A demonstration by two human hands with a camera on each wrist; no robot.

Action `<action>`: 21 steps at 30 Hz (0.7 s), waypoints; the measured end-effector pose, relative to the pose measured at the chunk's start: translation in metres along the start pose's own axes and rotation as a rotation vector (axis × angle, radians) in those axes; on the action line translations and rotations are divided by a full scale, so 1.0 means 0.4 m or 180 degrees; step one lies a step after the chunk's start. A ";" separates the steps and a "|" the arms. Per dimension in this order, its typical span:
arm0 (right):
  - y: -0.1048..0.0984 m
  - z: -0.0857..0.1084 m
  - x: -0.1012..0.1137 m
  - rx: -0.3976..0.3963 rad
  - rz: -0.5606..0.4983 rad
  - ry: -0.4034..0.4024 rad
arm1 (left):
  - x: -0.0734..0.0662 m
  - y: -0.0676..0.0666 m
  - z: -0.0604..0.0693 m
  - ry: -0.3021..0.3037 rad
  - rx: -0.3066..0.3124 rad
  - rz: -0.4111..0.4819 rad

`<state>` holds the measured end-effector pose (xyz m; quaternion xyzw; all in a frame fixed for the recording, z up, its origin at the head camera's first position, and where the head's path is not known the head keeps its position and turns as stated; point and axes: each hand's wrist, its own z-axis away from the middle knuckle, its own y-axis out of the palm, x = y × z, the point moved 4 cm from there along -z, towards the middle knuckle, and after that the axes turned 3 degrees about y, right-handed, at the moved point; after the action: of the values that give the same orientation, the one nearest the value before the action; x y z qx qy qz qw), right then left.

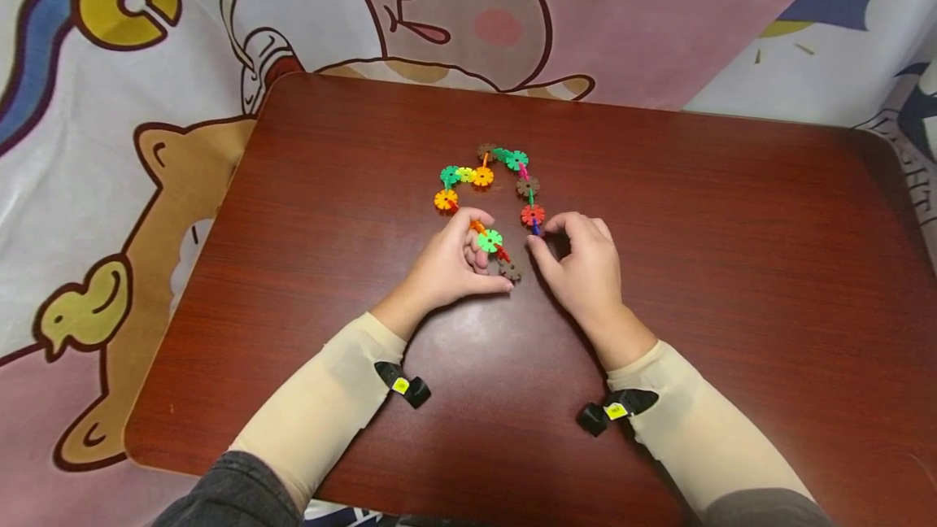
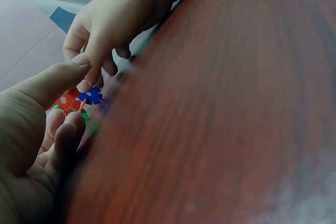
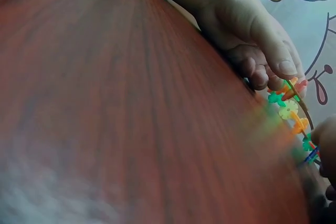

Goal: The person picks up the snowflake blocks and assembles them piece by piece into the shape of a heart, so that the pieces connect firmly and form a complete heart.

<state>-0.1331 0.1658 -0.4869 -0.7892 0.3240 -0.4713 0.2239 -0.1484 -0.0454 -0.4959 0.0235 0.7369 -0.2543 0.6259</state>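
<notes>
A curved chain of notched, interlocking plastic discs (image 1: 482,176) in several colours lies on the table, its two ends toward the person. My left hand (image 1: 442,263) holds the left end, where a light green disc (image 1: 490,241), a red disc seen edge-on (image 1: 502,254) and a brown disc (image 1: 510,269) follow one another. The brown disc is by the left thumb. At the other end, my right hand (image 1: 586,267) pinches a blue disc (image 2: 92,95) between thumb and forefinger. That blue disc joins a red disc (image 1: 533,215). A small gap separates the two ends.
The brown wooden table (image 1: 732,267) extends around both hands. A cloth printed with cartoon animals (image 1: 468,15) hangs behind and along the left side. Each wrist carries a strapped black camera, the left one (image 1: 416,391) and the right one (image 1: 593,419).
</notes>
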 end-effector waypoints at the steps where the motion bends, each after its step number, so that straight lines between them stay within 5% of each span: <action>1: 0.003 -0.001 -0.002 0.0098 0.0013 0.0000 | 0.000 -0.001 0.000 0.0007 -0.0001 -0.0041; 6: 0.012 0.002 -0.004 0.0525 0.0068 0.0038 | -0.002 -0.001 0.000 0.0037 -0.0034 -0.0243; 14: 0.018 0.009 -0.001 0.0681 -0.0251 -0.0148 | -0.002 0.002 0.001 -0.0057 -0.0081 -0.0375; 21: 0.028 0.006 0.009 0.0943 0.0045 -0.0311 | -0.002 0.003 0.000 -0.0063 -0.0084 -0.0438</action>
<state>-0.1330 0.1555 -0.4931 -0.7672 0.2452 -0.4734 0.3567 -0.1479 -0.0442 -0.4954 -0.0380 0.7339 -0.2872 0.6144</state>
